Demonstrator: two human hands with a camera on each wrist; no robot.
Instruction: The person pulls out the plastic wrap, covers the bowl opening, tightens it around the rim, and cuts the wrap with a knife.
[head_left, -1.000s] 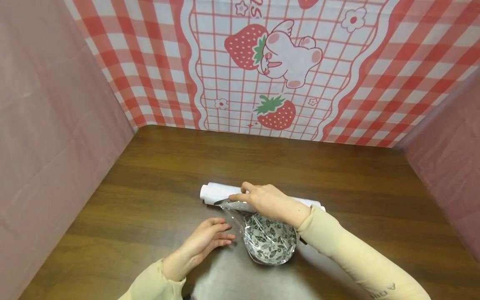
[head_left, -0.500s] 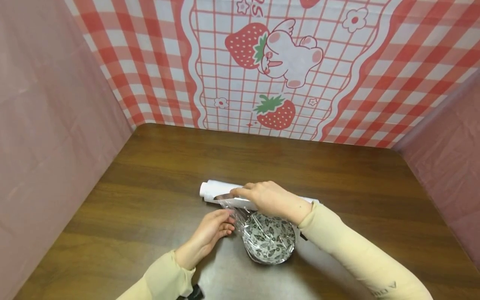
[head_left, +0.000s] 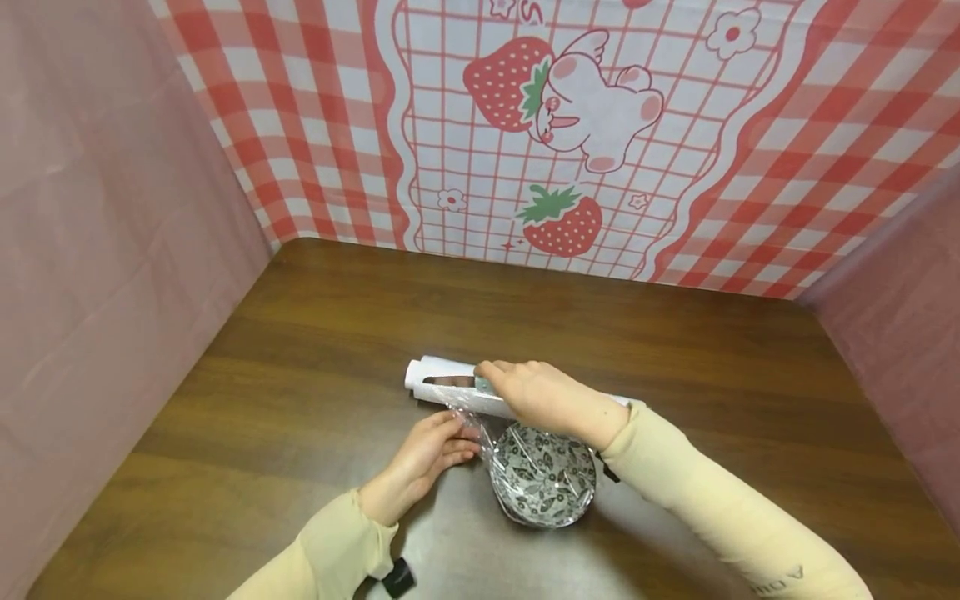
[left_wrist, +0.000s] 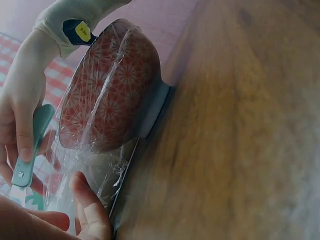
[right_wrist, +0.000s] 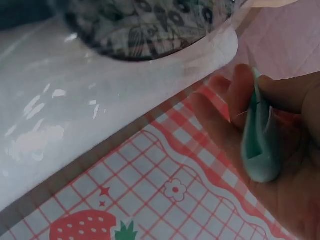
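A bowl, leaf-patterned inside and reddish with flower shapes outside, stands under clear cling film. Behind it lies a white cling film roll; film stretches from the roll over the bowl. My right hand grips the mint-green handle of a folding knife, also seen as a handle in the right wrist view. Its blade points left above the roll. My left hand pinches the gathered film left of the bowl, thumb and finger at its edge.
Brown wooden table beneath everything. A red-and-white strawberry-print cloth hangs at the back, and pink cloth covers both sides. A black strap piece sits at the left wrist.
My left hand has moved up and forward from beside the film to take hold of it. The knife in my right hand has shifted slightly, its blade now plainly visible over the roll.
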